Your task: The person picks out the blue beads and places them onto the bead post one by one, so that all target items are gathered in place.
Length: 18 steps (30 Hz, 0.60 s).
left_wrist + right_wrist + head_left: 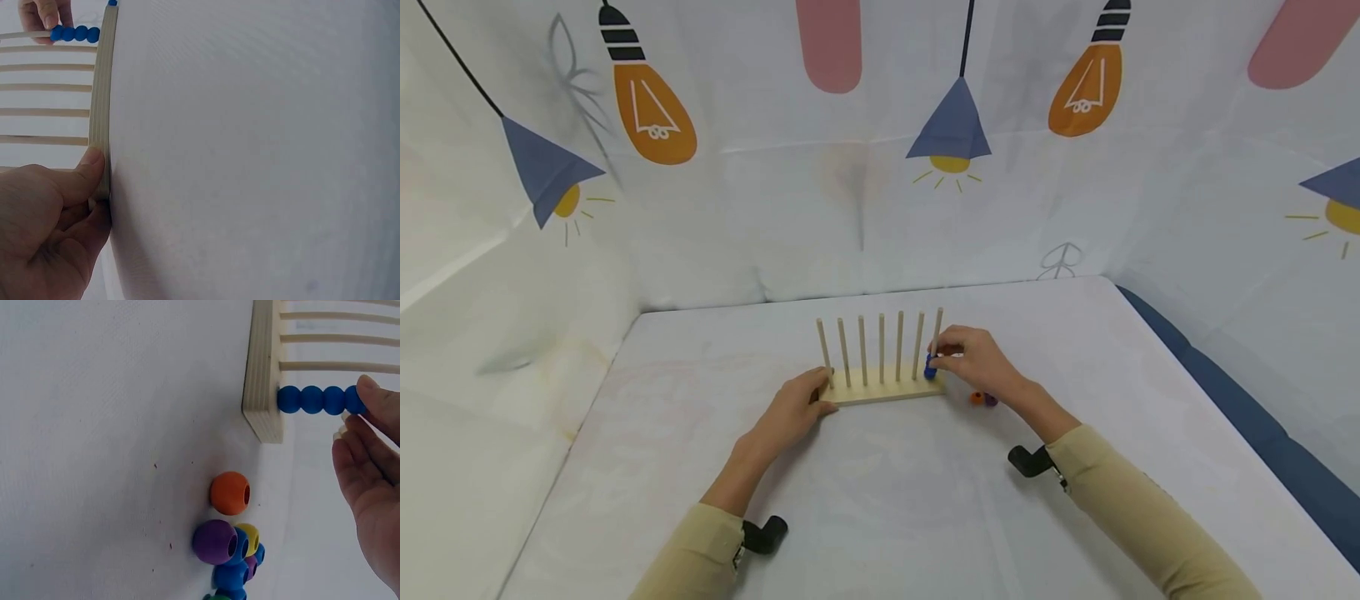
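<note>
A pale wooden base (887,391) with several upright pegs stands on the table. My left hand (788,418) grips the left end of this base, the thumb on its front edge in the left wrist view. Several blue beads (322,400) are stacked on the rightmost peg (938,327), the lowest against the base. At the top of that stack, my right hand (979,364) pinches the uppermost blue bead (354,400) between thumb and fingers. Part of this bead is hidden by the thumb.
Loose beads lie on the white table (895,492) to the right of the base: an orange bead (230,493), a purple bead (214,542), a yellow bead (250,537), and several blue ones. A printed white cloth (760,208) hangs behind the table.
</note>
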Motion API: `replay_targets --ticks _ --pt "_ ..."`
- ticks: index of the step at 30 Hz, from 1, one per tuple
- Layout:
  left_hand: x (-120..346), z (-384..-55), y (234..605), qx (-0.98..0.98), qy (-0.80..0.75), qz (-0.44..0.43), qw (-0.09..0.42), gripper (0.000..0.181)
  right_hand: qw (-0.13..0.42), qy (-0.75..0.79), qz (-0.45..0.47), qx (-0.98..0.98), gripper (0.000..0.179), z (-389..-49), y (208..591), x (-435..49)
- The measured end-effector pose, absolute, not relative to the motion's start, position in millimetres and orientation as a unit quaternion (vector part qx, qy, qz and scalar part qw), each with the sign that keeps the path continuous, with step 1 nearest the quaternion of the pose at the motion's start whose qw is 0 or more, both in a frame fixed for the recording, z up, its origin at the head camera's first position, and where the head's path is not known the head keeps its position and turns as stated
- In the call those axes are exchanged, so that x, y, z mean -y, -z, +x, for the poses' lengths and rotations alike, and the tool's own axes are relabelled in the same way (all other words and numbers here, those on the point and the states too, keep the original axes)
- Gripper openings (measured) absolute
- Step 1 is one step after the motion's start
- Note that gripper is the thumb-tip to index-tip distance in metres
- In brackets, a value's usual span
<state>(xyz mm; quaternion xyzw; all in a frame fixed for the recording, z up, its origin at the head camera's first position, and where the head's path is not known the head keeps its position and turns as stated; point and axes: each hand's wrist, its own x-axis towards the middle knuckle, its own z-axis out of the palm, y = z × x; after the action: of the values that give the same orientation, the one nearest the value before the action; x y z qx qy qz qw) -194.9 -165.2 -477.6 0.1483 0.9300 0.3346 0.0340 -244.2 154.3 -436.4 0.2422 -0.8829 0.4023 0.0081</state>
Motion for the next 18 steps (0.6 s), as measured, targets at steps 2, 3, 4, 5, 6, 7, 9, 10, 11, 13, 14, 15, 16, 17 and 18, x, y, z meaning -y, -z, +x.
replay_targets --ticks 2,3,4,5,6,7,9,10,11,13,14,15,16,17,18 --pt "165.3 -195.1 477.8 -0.930 -0.333 0.150 0.032 0.032 0.010 -0.392 0.245 0.887 0.012 -244.7 435.8 -158.5" --pt "165.4 -195.3 477.9 -0.931 -0.331 0.150 0.032 0.032 0.011 -0.388 0.245 0.888 0.013 -245.2 435.4 -160.6" --pt "165.5 -195.4 477.9 -0.931 -0.330 0.150 0.032 0.032 0.013 -0.384 0.247 0.889 0.015 -245.7 435.3 -162.8" --pt "165.7 -195.5 477.8 -0.932 -0.329 0.149 0.033 0.032 0.014 -0.382 0.249 0.890 0.016 -246.3 434.9 -165.0" --pt "165.9 -195.8 478.0 -0.932 -0.328 0.149 0.032 0.033 0.013 -0.383 0.251 0.889 0.017 -246.9 434.4 -167.2" --pt "166.1 -196.0 478.0 -0.932 -0.328 0.148 0.032 0.033 0.011 -0.383 0.250 0.889 0.017 -247.6 434.2 -169.6" --pt "166.5 -196.4 478.0 -0.933 -0.327 0.148 0.032 0.034 0.008 -0.380 0.249 0.891 0.018 -248.8 434.0 -174.3" --pt "166.5 -196.6 478.1 -0.933 -0.327 0.148 0.032 0.033 0.007 -0.378 0.249 0.892 0.018 -249.5 434.2 -176.8" --pt "166.6 -196.8 478.2 -0.933 -0.327 0.148 0.032 0.034 0.005 -0.376 0.250 0.892 0.018 -250.0 434.1 -179.3" --pt "166.3 -196.9 478.3 -0.933 -0.326 0.148 0.032 0.032 0.004 -0.367 0.250 0.896 0.018 -251.0 435.2 -184.5" --pt "166.2 -197.1 478.5 -0.934 -0.324 0.149 0.032 0.030 0.004 -0.363 0.250 0.898 0.018 -251.4 435.7 -187.2" --pt "166.0 -197.2 478.5 -0.933 -0.325 0.148 0.034 0.029 0.004 -0.359 0.250 0.899 0.018 -251.7 436.1 -189.6" --pt "165.8 -197.3 478.7 -0.933 -0.325 0.149 0.033 0.029 0.005 -0.355 0.250 0.901 0.019 -251.9 436.5 -192.0" --pt "165.6 -197.3 478.8 -0.933 -0.325 0.149 0.032 0.029 0.006 -0.351 0.250 0.902 0.019 -251.9 436.6 -194.1" --pt "165.6 -197.3 478.9 -0.934 -0.323 0.150 0.032 0.028 0.007 -0.347 0.249 0.904 0.019 -252.0 437.0 -196.4"
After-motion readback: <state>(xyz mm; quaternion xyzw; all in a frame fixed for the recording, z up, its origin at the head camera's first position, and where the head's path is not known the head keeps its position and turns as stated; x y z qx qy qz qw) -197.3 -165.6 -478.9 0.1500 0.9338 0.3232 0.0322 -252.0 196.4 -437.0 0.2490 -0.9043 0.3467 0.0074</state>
